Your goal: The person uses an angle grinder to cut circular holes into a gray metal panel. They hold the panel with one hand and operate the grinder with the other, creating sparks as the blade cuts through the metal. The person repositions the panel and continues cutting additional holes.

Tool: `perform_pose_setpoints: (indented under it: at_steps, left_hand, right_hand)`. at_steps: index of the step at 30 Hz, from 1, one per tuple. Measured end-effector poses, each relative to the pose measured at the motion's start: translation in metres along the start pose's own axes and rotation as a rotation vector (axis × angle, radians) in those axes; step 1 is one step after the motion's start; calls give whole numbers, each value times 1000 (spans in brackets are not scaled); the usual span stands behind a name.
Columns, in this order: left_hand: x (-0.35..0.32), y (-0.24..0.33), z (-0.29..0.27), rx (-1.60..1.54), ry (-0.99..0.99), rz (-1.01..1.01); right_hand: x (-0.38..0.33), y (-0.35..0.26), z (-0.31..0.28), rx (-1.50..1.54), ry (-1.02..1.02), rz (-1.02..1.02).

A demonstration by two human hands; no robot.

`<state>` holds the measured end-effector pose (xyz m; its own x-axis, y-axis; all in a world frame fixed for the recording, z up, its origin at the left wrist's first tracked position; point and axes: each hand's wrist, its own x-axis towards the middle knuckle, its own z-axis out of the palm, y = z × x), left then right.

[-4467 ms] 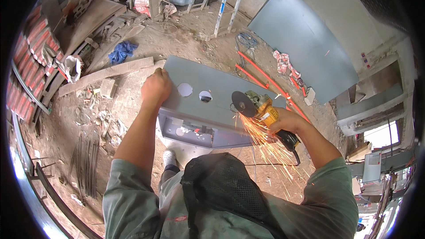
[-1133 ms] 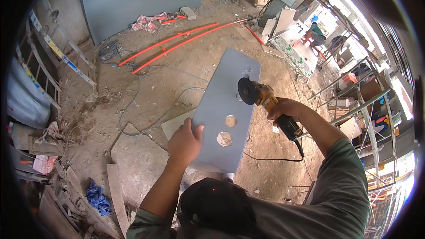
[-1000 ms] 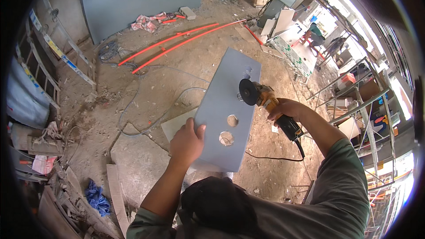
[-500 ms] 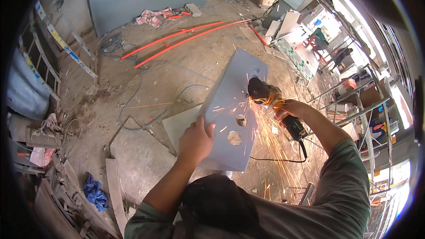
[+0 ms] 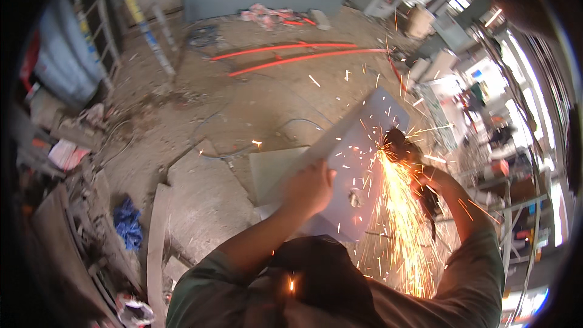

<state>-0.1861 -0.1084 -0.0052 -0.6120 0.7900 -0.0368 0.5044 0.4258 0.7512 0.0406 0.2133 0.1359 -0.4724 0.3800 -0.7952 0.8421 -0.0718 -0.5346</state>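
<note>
A long grey metal box (image 5: 340, 158) stands tilted in front of me, with a cut hole low on its face. My left hand (image 5: 308, 189) grips its left edge, thumb against the face. In my right hand (image 5: 429, 181) is an angle grinder (image 5: 397, 143), its dark disc guard against the right part of the face. A dense stream of bright sparks (image 5: 404, 225) pours down from the contact point and scatters around. Sparks, blur and the guard hide the disc and the cut itself.
Two orange-red pipes (image 5: 310, 59) lie on the dirt floor ahead. A grey cable (image 5: 228, 156) runs behind the box, near a pale flat board (image 5: 270, 170). Ladders (image 5: 143, 18) lean at the left; blue plastic (image 5: 127, 225) lies lower left. Metal scaffolding (image 5: 509, 225) stands at the right.
My view has shifted left, so the scene sits further right. The spark stream has grown much denser and brighter. Both hands keep their hold on the box and the grinder.
</note>
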Motion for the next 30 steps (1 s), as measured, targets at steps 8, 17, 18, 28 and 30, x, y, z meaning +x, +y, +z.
perform_pose_setpoints:
  at_steps: [8,17,18,28,30]
  left_hand:
    - [-13,-15,30,32,180,50]
    - [-4,-5,1,-32,-8,-3]
    - [-2,-7,-2,-38,-42,34]
    - [4,12,-11,5,-94,-78]
    - [5,12,-9,15,-99,-91]
  right_hand:
    - [12,12,-17,-2,67,2]
    - [-13,32,-1,36,236,-45]
    - [-20,33,2,66,295,-130]
    - [-62,-8,25,259,325,-110]
    - [-53,-3,18,228,286,-94]
